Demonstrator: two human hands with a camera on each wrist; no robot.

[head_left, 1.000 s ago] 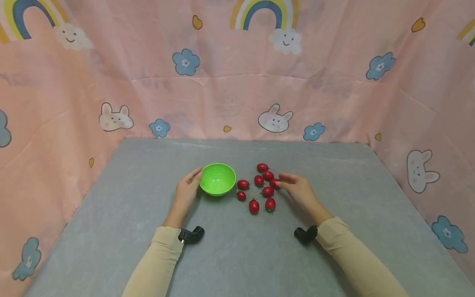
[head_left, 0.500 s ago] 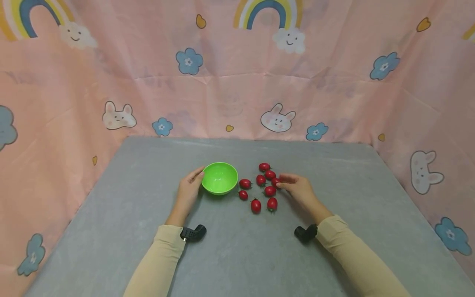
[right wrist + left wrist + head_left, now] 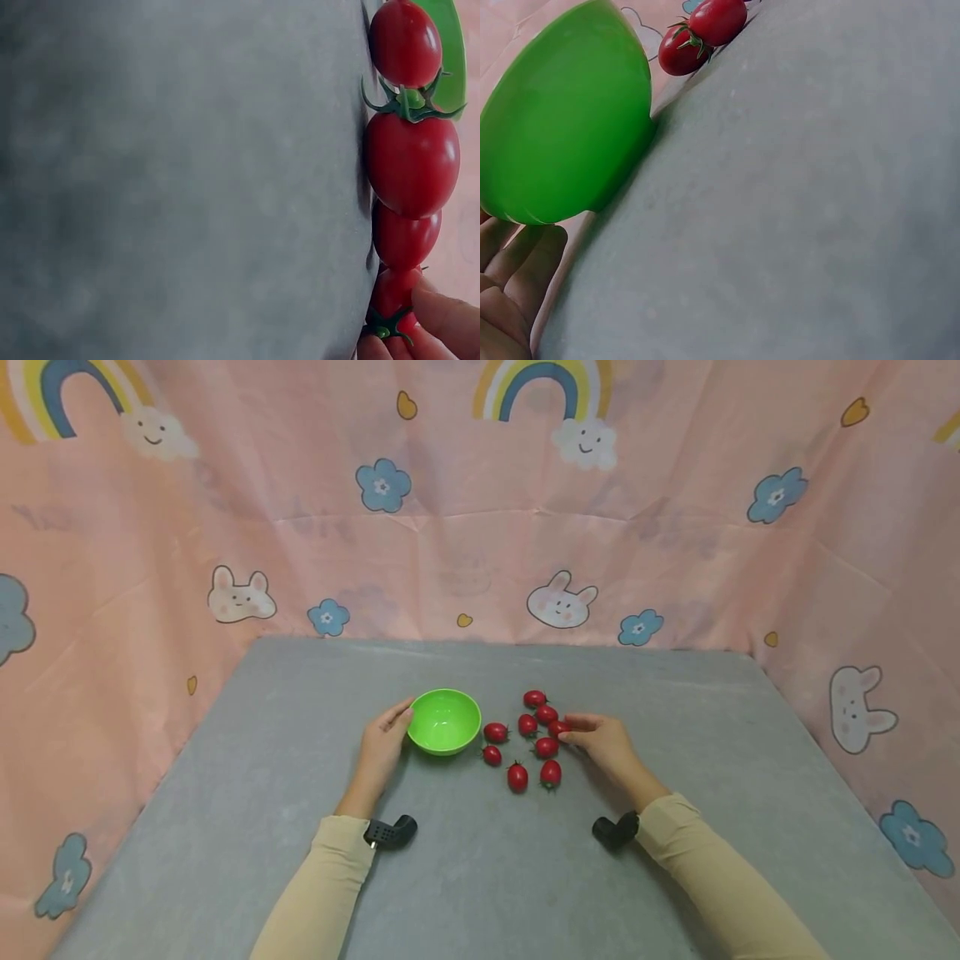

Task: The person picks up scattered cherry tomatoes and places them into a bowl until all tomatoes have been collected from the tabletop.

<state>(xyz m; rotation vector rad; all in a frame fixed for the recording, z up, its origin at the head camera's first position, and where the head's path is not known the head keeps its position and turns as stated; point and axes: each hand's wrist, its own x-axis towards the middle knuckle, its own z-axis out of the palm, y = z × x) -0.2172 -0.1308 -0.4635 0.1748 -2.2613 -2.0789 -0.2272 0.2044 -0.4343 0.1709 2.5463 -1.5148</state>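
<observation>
A bright green bowl stands upright on the grey table, its inside bare. My left hand rests against the bowl's left side, fingers fairly straight; in the left wrist view, its fingertips touch the outer wall. To the right of the bowl lie several red cherry tomatoes with green stems. At the right of that group, my right hand pinches one cherry tomato between thumb and fingers, low at the table. Part of this tomato is hidden by the fingers.
Two cherry tomatoes lie just beside the bowl's right side. The grey table runs back to a pink printed cloth, which also hangs at both sides. A black wrist camera sits on each wrist.
The head view has shifted slightly, so everything appears a little to the right of where it was. Both hands stay nearly still, and the bowl and tomatoes keep their places on the table.
</observation>
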